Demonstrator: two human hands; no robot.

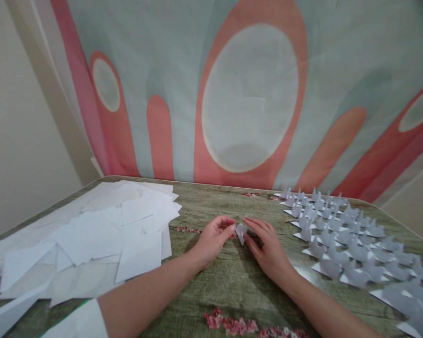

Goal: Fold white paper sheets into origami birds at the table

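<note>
Wood-grained tabletop (pixel 197 305), left hand (pixel 215 238) pinching a small folded paper (pixel 240 232), right hand (pixel 267 246), slightly spread, touching its opposite edge.

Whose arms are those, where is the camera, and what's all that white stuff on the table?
No robot here: they are a person's bare hands. The camera sits on that person's head, looking forward and down, so you see nearly what they see. On the table, which has pink flowers on its surface, white paper sheets lie in a messy heap on the left. Many folded paper shapes stand in rows on the right. Between the left hand and right hand is a small folded paper, held at the fingertips.
</note>
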